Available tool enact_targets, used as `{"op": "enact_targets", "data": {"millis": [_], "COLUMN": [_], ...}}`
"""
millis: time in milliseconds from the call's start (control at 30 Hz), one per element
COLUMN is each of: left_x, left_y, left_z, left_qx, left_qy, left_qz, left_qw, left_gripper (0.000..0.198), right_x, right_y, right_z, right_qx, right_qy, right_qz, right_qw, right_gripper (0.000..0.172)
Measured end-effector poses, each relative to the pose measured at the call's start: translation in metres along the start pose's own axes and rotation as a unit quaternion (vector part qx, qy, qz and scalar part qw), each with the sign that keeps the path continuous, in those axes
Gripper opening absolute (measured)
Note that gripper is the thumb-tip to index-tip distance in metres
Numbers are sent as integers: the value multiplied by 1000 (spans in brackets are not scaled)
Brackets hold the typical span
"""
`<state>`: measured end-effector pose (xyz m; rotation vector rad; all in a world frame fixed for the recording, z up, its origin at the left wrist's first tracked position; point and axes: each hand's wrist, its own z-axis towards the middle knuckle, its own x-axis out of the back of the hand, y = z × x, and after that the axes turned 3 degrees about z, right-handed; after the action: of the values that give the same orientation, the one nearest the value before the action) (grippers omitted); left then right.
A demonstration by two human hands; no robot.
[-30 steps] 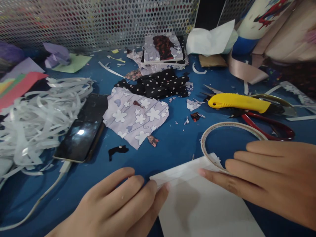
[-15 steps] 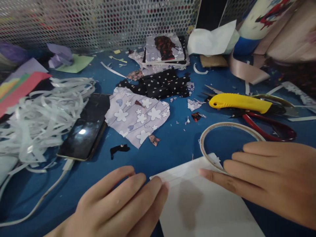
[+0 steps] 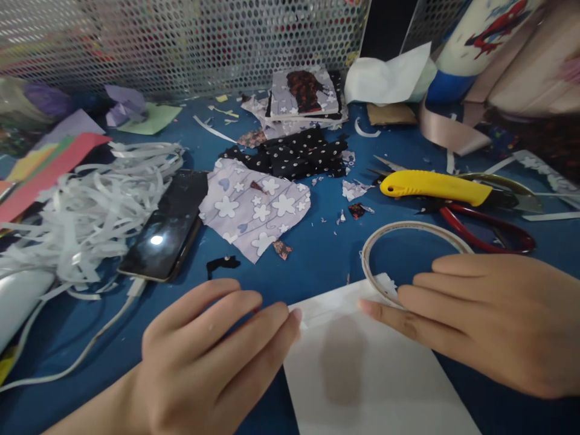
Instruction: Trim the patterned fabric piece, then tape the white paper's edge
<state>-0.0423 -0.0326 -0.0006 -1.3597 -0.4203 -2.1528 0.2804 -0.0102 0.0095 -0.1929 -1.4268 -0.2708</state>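
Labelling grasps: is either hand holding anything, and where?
Nothing gripped: left hand and right hand lie flat, fingers pressing the white paper at its far edge.

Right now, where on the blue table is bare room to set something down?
Bare table lies between the floral cloth and the tape ring, beyond the white paper, and between the cable and the left hand. Crowded: paper strips and phone left, knife and scissors right.
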Motion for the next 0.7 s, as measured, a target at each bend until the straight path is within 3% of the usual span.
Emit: {"op": "enact_targets", "data": {"millis": [233, 600, 700], "left_x": [-3, 11, 12], "left_y": [-7, -2, -4], "left_z": [11, 18, 15], "left_qx": [-44, -47, -78], "left_qy": [75, 100, 103], "left_qz": [0, 33, 34], "left_qw": [996, 993, 991], "left_gripper": [9, 17, 15], "right_x": [7, 7, 7], "right_y": [1, -1, -2], "right_z": [6, 9, 9], "right_qx": [19, 25, 24], "right_qy": [14, 25, 24], "right_qz": [-39, -87, -94], "right_qw": [999, 996, 995], "right_gripper": [44, 35, 34]}}
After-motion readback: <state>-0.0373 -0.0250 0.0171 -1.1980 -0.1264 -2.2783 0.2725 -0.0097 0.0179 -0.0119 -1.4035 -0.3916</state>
